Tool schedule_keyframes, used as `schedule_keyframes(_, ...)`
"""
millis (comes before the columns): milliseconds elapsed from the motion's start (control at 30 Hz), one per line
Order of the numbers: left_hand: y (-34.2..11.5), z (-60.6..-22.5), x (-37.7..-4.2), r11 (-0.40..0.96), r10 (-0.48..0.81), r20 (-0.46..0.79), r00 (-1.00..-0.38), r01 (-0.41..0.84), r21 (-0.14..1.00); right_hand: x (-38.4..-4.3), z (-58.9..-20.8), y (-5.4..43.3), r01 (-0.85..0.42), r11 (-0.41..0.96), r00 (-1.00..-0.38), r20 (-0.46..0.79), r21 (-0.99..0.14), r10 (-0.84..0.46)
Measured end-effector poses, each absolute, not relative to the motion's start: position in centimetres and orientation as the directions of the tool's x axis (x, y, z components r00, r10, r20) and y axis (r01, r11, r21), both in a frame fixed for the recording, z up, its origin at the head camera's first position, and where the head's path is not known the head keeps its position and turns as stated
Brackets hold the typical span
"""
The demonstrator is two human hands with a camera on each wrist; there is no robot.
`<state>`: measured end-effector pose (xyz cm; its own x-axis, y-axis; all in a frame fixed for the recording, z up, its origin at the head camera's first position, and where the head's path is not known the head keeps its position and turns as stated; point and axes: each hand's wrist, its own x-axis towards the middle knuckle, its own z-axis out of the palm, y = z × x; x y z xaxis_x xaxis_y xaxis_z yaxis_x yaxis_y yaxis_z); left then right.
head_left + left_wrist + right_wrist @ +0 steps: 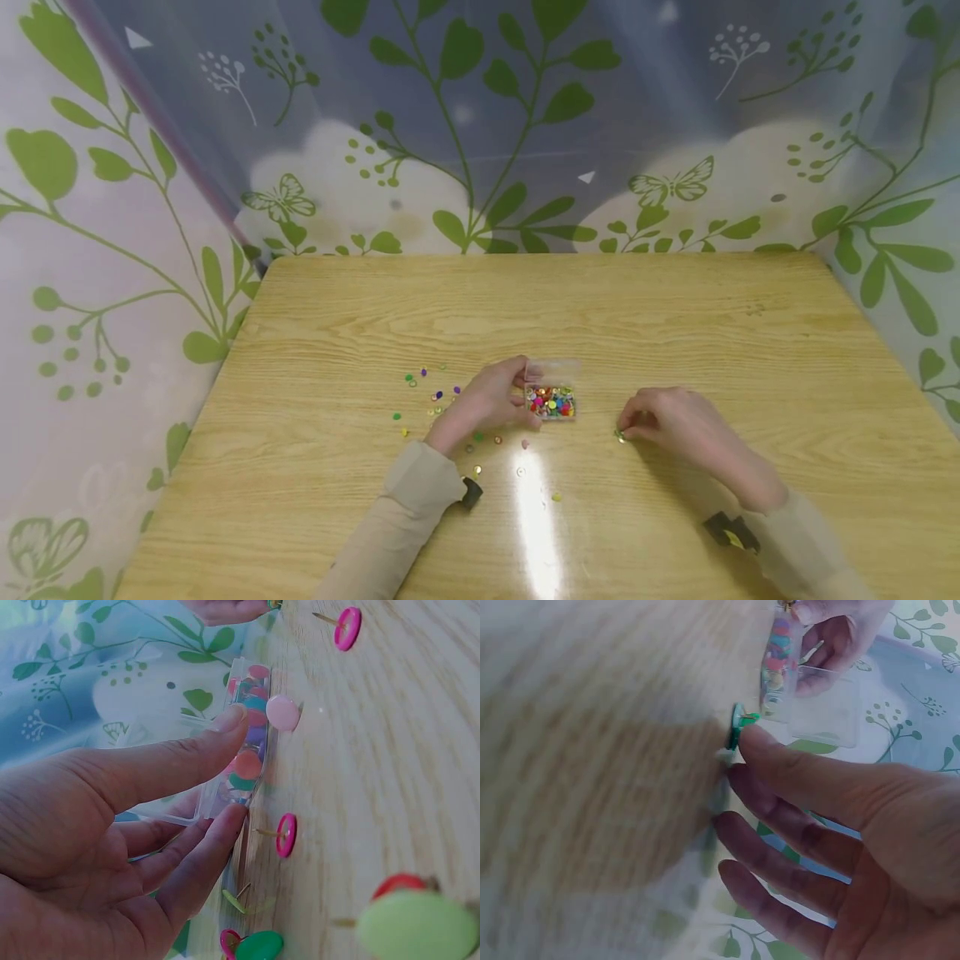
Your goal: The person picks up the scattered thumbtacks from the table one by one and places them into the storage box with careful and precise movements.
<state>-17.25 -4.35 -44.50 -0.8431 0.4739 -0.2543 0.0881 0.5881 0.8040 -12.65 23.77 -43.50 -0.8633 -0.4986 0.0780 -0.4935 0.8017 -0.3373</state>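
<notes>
A small clear plastic box (551, 404) full of colourful thumbtacks stands on the table, its transparent lid (553, 368) swung back. My left hand (487, 402) holds the box at its left end, thumb at the near side and fingers around the far side. To the right of the box, my right hand (678, 421) is low over the tabletop, its thumb and fingertips at green thumbtacks (739, 726). The thumb meets a green tack there; one finger is hidden behind it, and the grip looks like a pinch.
Loose thumbtacks lie scattered left of and in front of the box, among them a green one (397, 416), a pale pink one (283, 712) and a yellow one (557, 497). The wooden table (375, 317) meets leaf-patterned curtains (405, 183) at its back.
</notes>
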Motion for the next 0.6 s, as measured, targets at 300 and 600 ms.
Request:
schedule_keyframes(300, -4.3, -44.6, -17.2, 0.580, 0.475, -0.249, -0.844, 0.088, 0.810, -12.9, -44.1, 23.6, -0.498, 0.802, -0.866, 0.141, -0.328, -0.480)
schedule_keyframes(600, -4.3, -44.5, -17.2, 0.576, 0.478, -0.241, -0.845, 0.095, 0.812, -13.5, -43.2, 21.7, -0.482, 0.802, -0.875, 0.142, -0.352, -0.464)
